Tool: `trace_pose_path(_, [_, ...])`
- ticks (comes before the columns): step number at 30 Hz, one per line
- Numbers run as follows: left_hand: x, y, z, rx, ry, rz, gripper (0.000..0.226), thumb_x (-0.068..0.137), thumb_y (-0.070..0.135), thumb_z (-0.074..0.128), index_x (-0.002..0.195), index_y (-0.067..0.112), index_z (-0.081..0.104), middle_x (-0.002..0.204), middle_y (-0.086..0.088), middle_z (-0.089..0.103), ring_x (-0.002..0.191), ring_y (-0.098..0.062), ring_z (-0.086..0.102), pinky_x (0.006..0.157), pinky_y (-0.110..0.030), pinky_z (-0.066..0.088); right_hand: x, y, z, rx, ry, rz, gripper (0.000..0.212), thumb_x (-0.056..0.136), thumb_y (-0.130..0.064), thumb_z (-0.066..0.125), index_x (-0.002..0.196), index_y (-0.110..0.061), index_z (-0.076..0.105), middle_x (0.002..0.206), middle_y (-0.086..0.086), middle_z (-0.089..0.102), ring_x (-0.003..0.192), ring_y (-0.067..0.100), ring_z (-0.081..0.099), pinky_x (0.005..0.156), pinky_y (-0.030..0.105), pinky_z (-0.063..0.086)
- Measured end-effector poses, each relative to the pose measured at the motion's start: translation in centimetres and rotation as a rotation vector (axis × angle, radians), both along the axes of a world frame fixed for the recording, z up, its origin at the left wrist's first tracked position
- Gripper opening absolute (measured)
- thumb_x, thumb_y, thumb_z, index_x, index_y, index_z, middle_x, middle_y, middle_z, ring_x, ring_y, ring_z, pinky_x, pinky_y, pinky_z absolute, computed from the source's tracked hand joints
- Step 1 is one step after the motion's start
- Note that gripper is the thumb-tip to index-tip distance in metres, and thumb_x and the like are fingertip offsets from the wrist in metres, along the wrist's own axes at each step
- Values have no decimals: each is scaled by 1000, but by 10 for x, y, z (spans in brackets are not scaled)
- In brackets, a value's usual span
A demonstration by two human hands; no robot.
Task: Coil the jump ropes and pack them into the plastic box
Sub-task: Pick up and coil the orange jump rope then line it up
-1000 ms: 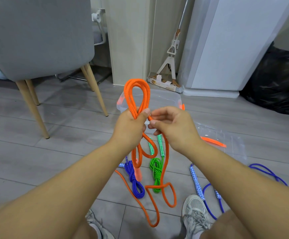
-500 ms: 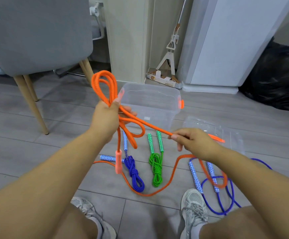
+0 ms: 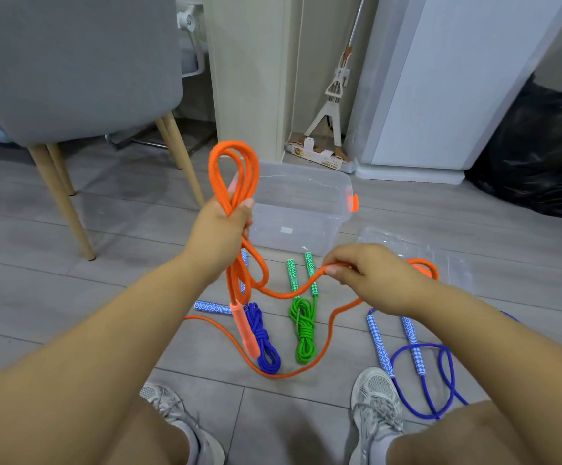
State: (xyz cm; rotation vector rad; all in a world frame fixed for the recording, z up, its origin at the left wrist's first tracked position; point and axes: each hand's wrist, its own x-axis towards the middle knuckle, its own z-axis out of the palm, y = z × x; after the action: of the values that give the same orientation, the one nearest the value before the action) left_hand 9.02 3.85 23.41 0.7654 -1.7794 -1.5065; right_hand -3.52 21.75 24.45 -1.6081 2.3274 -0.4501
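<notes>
Orange jump rope [image 3: 231, 148] stands in several loops above the left hand [image 3: 219, 229], whose fingers are curled tight round the bundle. Its handle [image 3: 246, 330] dangles below, over the coiled blue rope [image 3: 266, 347] on the floor. If that grip slackens, the loops could spill apart. The coiled green rope [image 3: 303, 333] lies just beside the trailing orange slack, which might snag and drag it. The right hand [image 3: 373, 280] pinches the free strand between thumb and fingertips; a twist there would kink the next loop. The clear plastic box [image 3: 306, 216] sits behind, apparently ropeless, and a loose blue rope [image 3: 379, 344] lies rightmost.
</notes>
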Motion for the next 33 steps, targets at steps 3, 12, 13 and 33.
trace_pose_path(3, [-3,9,-2,-62,-57,-41,25,97,13,46,106,-8,56,60,-3,42,39,0,39,45,-15,38,9,-8,12,-121,-63,39,19,94,-25,51,101,-15,65,85,-7,57,82,9,52,76,22,40])
trace_pose_path(12, [-16,35,-8,-85,-88,-186,37,99,20,44,64,8,51,50,-5,49,42,-6,48,45,-18,43,19,-37,14,-403,-117,-26,9,81,-22,70,85,-15,69,82,0,59,74,5,53,68,13,38])
trace_pose_path(13, [-17,36,-9,-51,-89,-193,38,99,21,44,65,8,55,47,-2,53,42,-8,52,46,-20,45,19,-39,12,-432,-159,-49,10,78,-20,72,82,-13,66,77,-5,59,70,2,55,65,10,39])
trace_pose_path(33, [-3,9,2,259,-77,-77,27,96,20,51,70,11,47,49,2,35,34,-4,30,41,-20,26,-29,-2,-9,65,347,-147,22,94,-35,46,102,-18,58,106,3,59,103,25,54,79,34,42])
